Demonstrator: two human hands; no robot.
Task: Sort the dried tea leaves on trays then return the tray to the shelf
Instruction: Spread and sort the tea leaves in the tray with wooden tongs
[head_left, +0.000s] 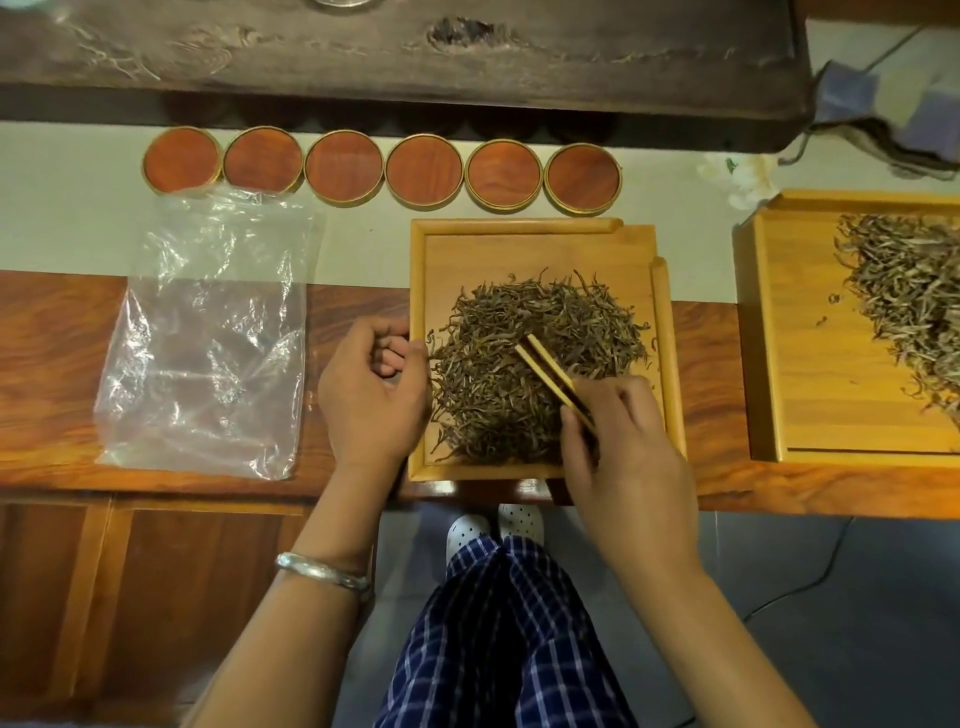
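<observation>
A square wooden tray (519, 244) sits on the table edge in front of me, with a heap of dark dried tea leaves (519, 364) in it. My right hand (618, 447) pinches a pair of bamboo tweezers (550, 371) over the tray's near right corner. The tweezer tips lie in the middle of the heap, slightly apart. My left hand (371, 395) rests against the tray's left rim with its fingers loosely curled, and I see nothing in it. A second wooden tray (789, 332) at the right holds paler tea leaves (909, 301).
Several round wooden lids (343, 167) stand in a row behind the tray. A clear plastic bag (213, 332) lies flat at the left. A dark carved wooden slab (395, 57) runs along the back. My legs and white shoes (493, 530) are below the table edge.
</observation>
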